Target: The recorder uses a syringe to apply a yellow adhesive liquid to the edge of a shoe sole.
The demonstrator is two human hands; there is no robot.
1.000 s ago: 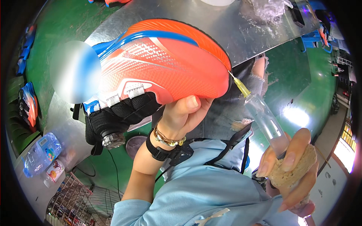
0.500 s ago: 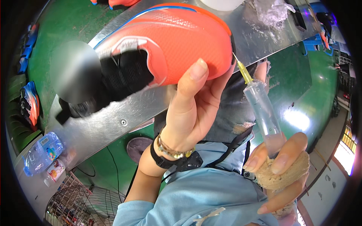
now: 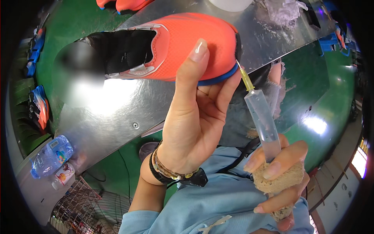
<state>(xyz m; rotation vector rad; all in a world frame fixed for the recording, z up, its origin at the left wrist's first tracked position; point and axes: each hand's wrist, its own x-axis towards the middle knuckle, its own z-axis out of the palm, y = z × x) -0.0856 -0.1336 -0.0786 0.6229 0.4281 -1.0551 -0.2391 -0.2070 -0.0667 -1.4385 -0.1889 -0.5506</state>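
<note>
An orange shoe [image 3: 177,46] with a black tongue and a blue sole edge is held up over the metal table by my left hand [image 3: 193,101]. My thumb presses on its upper, while the other fingers reach under the sole. In my right hand [image 3: 282,167] is a syringe [image 3: 263,117] with a yellow needle hub, partly filled with clear liquid. Tan spongy padding [image 3: 280,177] wraps its lower end between my fingers. The needle tip meets the shoe's toe at the sole edge, beside the black toe piece. A round blur hides the shoe's heel end.
The metal table [image 3: 117,124] stretches beneath the shoe. A white container [image 3: 231,3] and crumpled whitish material [image 3: 282,13] sit at its far side. Plastic bottles [image 3: 52,156] lie at the left, above a wire fan cage [image 3: 91,212]. More orange shoes [image 3: 124,4] are at the top.
My left hand has turned the shoe, so its blue sole edge now shows on the near side and the tongue sits higher. The syringe has moved slightly left, its needle reaching the toe edge.
</note>
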